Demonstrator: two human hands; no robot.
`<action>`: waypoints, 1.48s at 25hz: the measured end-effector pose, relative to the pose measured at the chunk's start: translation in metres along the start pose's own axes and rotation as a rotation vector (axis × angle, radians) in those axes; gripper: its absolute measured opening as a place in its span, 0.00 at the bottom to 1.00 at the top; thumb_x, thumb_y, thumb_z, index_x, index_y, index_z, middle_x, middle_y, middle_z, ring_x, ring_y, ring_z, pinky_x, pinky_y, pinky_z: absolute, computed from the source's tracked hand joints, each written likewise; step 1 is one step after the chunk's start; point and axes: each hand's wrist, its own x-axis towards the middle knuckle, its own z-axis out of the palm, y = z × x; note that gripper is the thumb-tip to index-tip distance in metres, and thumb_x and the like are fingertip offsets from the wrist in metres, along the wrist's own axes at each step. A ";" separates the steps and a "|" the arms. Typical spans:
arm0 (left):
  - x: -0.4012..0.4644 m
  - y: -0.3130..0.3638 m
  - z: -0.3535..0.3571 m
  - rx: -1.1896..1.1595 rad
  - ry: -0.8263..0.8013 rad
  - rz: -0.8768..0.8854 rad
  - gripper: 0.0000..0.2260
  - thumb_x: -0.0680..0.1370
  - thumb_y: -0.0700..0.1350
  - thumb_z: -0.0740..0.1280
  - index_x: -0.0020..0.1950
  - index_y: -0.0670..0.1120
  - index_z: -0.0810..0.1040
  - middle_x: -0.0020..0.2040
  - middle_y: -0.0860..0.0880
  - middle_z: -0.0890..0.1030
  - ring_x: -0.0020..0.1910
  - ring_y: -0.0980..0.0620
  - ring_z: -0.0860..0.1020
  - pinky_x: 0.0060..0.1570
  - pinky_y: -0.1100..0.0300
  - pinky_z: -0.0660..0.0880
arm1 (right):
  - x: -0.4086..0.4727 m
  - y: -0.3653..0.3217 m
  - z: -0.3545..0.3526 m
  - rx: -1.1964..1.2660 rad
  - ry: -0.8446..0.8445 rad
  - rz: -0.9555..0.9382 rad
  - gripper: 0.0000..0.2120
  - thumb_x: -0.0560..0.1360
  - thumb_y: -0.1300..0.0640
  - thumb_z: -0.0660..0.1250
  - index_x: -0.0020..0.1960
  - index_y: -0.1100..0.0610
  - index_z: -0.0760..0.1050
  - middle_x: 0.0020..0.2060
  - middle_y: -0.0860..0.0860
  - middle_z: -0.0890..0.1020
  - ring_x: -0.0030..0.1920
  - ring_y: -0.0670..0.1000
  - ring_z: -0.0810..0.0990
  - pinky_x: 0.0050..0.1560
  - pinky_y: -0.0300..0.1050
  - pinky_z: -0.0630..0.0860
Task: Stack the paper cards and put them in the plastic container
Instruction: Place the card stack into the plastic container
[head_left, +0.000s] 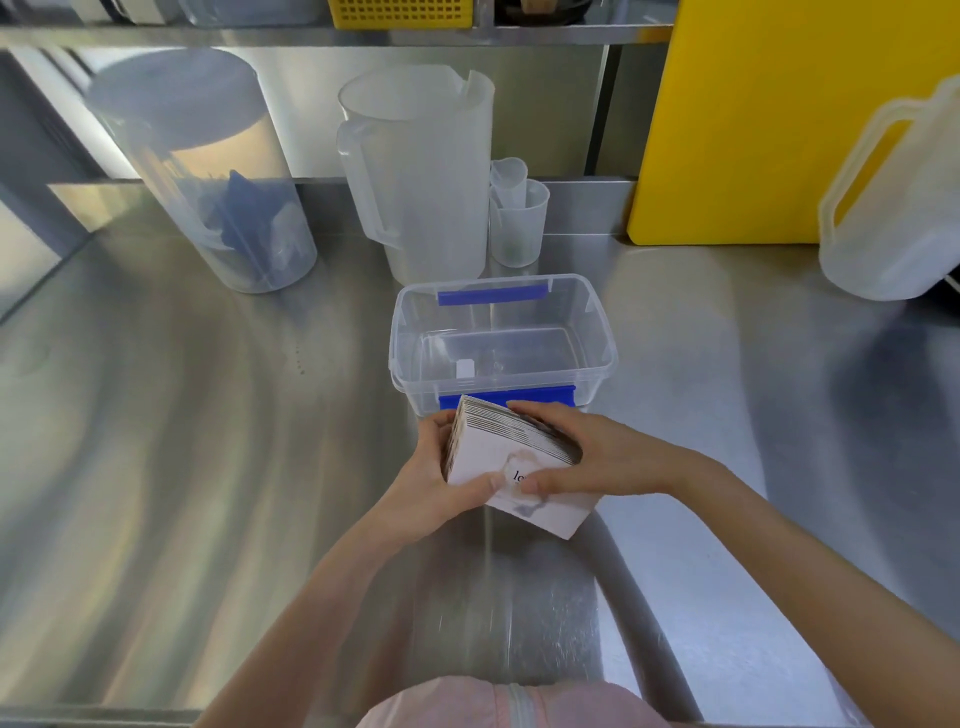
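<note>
Both hands gripped stack of paper cards (511, 457) above steel counter (208, 467): left hand (441, 483) at left edge, right hand (587, 452) over top. Open clear plastic container (597, 332) with blue clips sat just behind. Jugs and yellow board (769, 114) behind.

The stack of cards (511, 457) sits between the fingers (530, 413) of both hands above the table (208, 441), the container (501, 343) just beyond them, a pitcher (415, 176) farther behind.
</note>
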 end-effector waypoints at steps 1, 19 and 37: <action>0.001 0.003 -0.002 -0.004 0.002 0.001 0.29 0.57 0.53 0.71 0.53 0.60 0.62 0.54 0.59 0.73 0.51 0.63 0.75 0.42 0.74 0.75 | 0.004 -0.003 -0.002 -0.003 0.004 -0.018 0.35 0.69 0.47 0.69 0.71 0.46 0.56 0.65 0.45 0.69 0.60 0.45 0.71 0.53 0.34 0.72; 0.092 0.031 -0.071 -0.042 0.527 -0.110 0.11 0.75 0.44 0.61 0.57 0.49 0.75 0.49 0.51 0.81 0.48 0.54 0.79 0.48 0.64 0.76 | 0.120 -0.019 -0.045 0.732 0.265 0.238 0.25 0.70 0.46 0.67 0.63 0.54 0.66 0.45 0.49 0.81 0.46 0.49 0.80 0.56 0.49 0.78; 0.123 -0.012 -0.072 0.006 0.594 -0.139 0.18 0.76 0.41 0.61 0.66 0.49 0.71 0.64 0.47 0.77 0.56 0.46 0.79 0.58 0.51 0.76 | 0.187 -0.030 -0.012 0.359 -0.019 0.364 0.23 0.75 0.45 0.59 0.65 0.56 0.68 0.63 0.55 0.76 0.60 0.56 0.75 0.63 0.46 0.72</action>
